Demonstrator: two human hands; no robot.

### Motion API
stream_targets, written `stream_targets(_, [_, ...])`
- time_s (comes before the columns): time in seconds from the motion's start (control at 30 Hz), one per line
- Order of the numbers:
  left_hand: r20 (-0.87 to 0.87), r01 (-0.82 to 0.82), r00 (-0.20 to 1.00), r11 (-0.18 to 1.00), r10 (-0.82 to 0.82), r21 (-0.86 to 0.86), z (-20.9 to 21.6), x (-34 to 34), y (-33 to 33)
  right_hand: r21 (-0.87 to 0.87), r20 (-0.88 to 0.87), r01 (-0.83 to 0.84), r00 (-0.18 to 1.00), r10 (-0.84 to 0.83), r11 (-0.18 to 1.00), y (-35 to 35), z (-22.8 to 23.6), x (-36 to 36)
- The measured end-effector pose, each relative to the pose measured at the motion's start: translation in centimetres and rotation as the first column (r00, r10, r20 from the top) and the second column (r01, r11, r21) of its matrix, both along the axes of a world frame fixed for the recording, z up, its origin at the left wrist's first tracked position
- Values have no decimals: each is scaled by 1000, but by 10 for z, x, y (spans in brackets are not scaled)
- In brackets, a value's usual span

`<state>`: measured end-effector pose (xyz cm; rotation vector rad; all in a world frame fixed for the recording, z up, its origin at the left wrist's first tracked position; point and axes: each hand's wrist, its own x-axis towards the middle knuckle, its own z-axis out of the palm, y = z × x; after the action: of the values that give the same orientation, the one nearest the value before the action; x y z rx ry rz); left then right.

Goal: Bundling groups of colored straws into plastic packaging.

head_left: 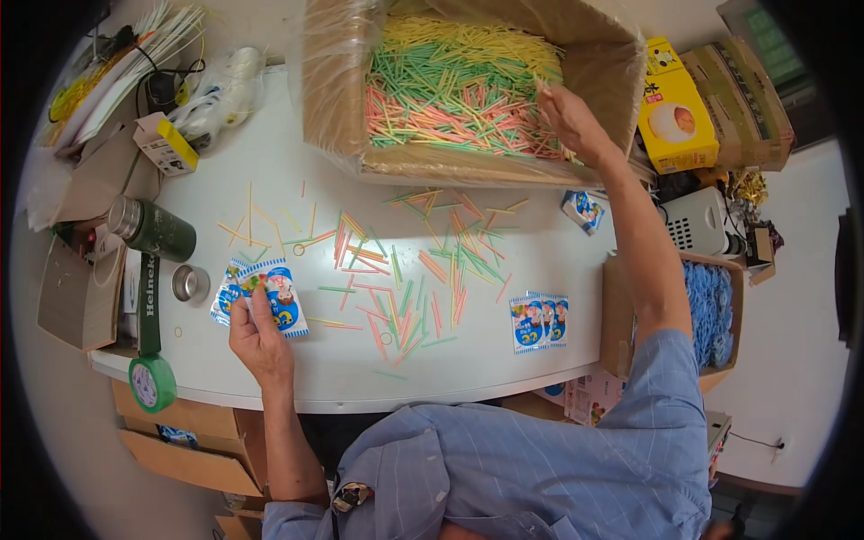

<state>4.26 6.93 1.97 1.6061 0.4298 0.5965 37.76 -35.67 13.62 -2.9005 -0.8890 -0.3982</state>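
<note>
My left hand [259, 340] grips a small blue-and-white printed packet [286, 301] by thumb and fingers, just above the table's left part. A second similar packet [224, 293] shows behind it, partly covered. My right hand [576, 124] reaches over the right side of a large plastic-lined cardboard box [432, 165]. Its fingers are bent together at the heap of thin yellow, green and pink sticks [459, 85]; whatever they pinch is too small to make out. More loose sticks [409, 310] lie scattered over the table between my hands.
Overlapping packets [540, 322] lie near the table's [432, 382] front right, another packet [583, 212] below the box. At left are a dark green flask [166, 232], its metal cup [189, 283] and green tape [152, 382]. A carton of blue packets [711, 310] stands right.
</note>
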Motion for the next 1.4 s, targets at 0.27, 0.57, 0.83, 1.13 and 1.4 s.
stream_targets(0.27, [253, 183, 966, 837, -56, -516, 58, 26, -24, 655, -748, 471, 288, 598, 591, 67, 53, -110])
stream_targets(0.57, [-44, 564, 667, 542, -744, -623, 56, 29, -97, 399, -451, 687, -430, 782, 608, 152, -101, -256])
stream_targets(0.83, [32, 78, 997, 804, -74, -589, -4, 13, -44, 727, -686, 204, 269, 676, 656, 177, -107, -236])
stream_targets(1.13, [33, 32, 999, 686, -12, -727, 14, 12, -32, 750, -256, -68, 887, 384, 658, 175, -182, -185])
stream_targets(1.4, [-50, 73, 991, 829, -121, -554, 15, 8, -36, 785, -609, 441, 678, 412, 435, 178, -148, -190])
